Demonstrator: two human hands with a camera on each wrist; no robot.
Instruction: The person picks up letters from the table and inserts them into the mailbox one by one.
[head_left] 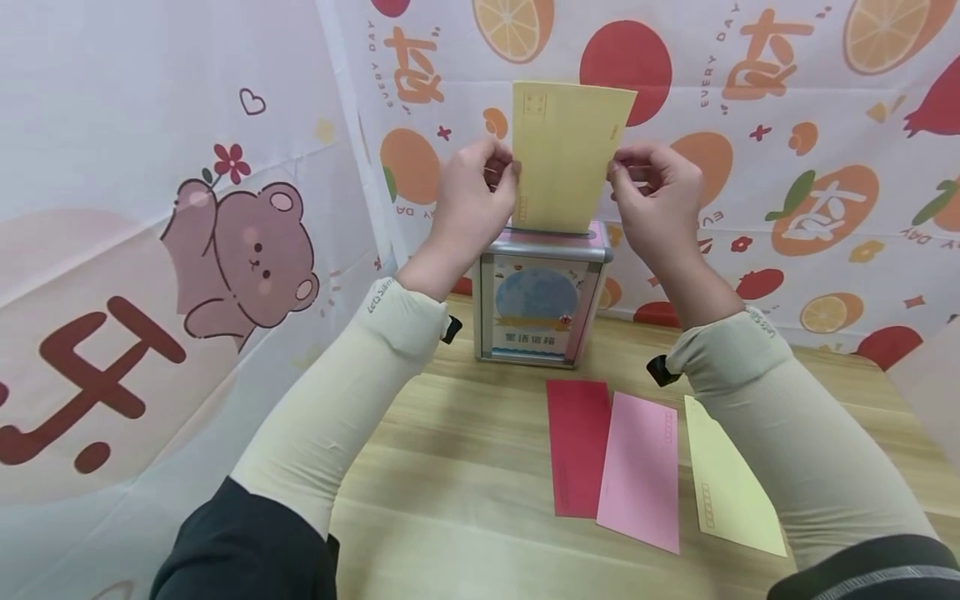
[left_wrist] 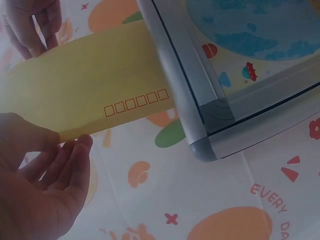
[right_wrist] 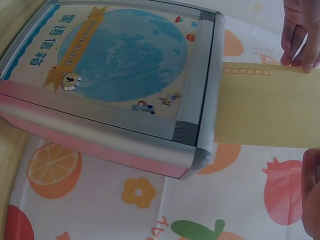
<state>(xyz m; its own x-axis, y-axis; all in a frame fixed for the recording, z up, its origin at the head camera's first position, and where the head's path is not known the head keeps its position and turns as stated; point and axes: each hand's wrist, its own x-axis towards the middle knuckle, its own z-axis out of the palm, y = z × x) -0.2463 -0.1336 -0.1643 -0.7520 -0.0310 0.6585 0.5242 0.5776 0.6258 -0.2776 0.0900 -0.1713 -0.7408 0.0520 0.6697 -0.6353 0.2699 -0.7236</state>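
A yellow envelope [head_left: 567, 158] stands upright over the slot in the top of a pink and silver letter box [head_left: 534, 304]. Its lower edge meets the slot. My left hand [head_left: 477, 187] pinches the envelope's left edge between thumb and fingers. On the opposite edge, my right hand [head_left: 660, 196] pinches it the same way. Printed red postcode squares show near the envelope's lower end in the left wrist view, close to the box's silver frame [left_wrist: 177, 75]. A keyhole lock [right_wrist: 71, 81] sits on the box's front in the right wrist view.
On the wooden table [head_left: 427, 467] before the box lie a red envelope [head_left: 581, 450], a pink envelope [head_left: 641, 467] overlapping it, and a pale yellow envelope [head_left: 731, 483] partly under the right forearm. Printed cloth [head_left: 750, 167] hangs close behind the box, and another cloth [head_left: 150, 167] at left.
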